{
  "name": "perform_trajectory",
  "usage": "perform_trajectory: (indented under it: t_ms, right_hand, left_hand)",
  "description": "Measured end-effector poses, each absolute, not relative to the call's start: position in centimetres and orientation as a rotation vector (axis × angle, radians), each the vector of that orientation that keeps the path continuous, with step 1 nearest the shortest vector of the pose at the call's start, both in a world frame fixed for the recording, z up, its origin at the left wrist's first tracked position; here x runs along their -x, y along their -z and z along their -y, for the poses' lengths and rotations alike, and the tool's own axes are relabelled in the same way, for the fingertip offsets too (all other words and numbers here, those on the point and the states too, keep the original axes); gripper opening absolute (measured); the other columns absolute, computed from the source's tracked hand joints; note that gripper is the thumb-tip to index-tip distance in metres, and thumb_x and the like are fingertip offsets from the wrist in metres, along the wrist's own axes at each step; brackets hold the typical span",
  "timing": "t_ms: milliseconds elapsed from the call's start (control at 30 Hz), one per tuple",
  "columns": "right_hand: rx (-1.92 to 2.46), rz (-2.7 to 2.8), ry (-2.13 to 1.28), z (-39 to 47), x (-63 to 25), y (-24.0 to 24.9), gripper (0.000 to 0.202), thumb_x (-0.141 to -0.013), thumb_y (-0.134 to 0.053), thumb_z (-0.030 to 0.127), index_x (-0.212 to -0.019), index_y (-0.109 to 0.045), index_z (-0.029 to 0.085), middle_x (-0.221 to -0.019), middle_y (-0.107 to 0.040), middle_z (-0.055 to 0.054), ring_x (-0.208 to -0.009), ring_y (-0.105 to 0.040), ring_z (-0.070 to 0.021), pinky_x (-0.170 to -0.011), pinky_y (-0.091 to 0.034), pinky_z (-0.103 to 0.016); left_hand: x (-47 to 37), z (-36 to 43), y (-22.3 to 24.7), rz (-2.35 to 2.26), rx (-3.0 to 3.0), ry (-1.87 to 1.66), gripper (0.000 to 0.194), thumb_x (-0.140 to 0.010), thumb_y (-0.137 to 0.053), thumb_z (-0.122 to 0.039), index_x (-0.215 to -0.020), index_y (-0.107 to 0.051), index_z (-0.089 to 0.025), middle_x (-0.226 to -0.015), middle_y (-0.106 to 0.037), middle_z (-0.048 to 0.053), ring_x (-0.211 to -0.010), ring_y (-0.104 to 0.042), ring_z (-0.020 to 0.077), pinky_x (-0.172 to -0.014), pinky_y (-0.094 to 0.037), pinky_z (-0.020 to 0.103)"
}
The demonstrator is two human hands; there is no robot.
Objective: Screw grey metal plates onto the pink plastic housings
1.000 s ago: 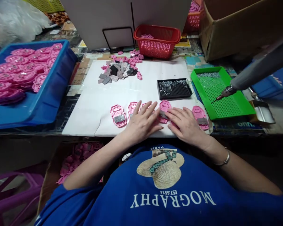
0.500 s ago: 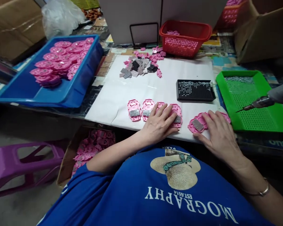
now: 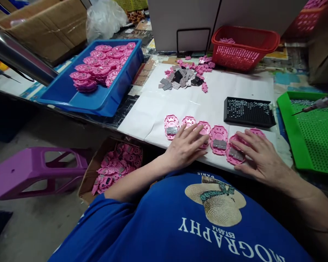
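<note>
Several pink plastic casings (image 3: 171, 126) lie in a row along the front of the white sheet (image 3: 142, 118), with grey metal plates on some. My left hand (image 3: 184, 147) rests with spread fingers over the second and third casings from the left. A casing with a grey plate (image 3: 219, 144) lies uncovered between my hands. My right hand (image 3: 258, 156), fingers apart, lies over the casings at the right end of the row and partly hides them. Behind the row is a pile of grey plates (image 3: 177, 78) and small pink parts (image 3: 205, 87).
A black tray of screws (image 3: 248, 112) lies beyond my right hand. At the right, a screwdriver (image 3: 317, 103) hangs over a green tray (image 3: 292, 134). A blue tray (image 3: 106, 105) of pink casings, a red basket (image 3: 243, 54) and a cardboard box (image 3: 86, 182) are also around.
The view has shifted left. The casings at the right have moved closer to the row, with my right hand on them. My left hand now covers casings further left in the row.
</note>
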State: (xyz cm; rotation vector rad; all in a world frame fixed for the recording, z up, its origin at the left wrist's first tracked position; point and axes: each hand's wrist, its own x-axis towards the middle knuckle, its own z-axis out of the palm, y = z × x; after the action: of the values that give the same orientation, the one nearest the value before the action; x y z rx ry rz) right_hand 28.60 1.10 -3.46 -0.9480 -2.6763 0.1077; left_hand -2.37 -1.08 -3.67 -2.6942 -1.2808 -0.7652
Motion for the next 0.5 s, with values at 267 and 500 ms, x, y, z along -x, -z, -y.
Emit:
perform_trajectory:
  t_ms: [267, 500]
  right_hand:
    - [0.996, 2.653, -0.018, -1.4, -27.8, 4.1, 0.071, -0.094, -0.037, 0.07, -0.151, -0.036, 0.028, -0.152, -0.039, -0.013, -0.141, -0.033, -0.0416, -0.11, -0.032, -0.065]
    - [0.974, 2.679, 0.006, -1.6, -27.7, 4.0, 0.067, -0.096, -0.036, 0.067, -0.149, -0.038, 0.027, -0.149, -0.041, -0.014, -0.14, -0.034, -0.0412, -0.109, -0.035, -0.063]
  left_hand:
    - [8.6, 1.9, 5.1, 1.745, 2.348, 0.931, 0.055, -0.095, -0.053, -0.047, -0.14, -0.045, -0.018, -0.143, -0.05, 0.016, -0.133, -0.046, 0.0295, -0.111, -0.039, 0.049]
    - [8.1, 1.1, 3.7, 1.725, 2.413, 0.702, 0.038, -0.097, -0.05, -0.041, -0.127, -0.06, -0.02, -0.125, -0.059, 0.014, -0.113, -0.053, 0.028, -0.093, -0.049, 0.044]
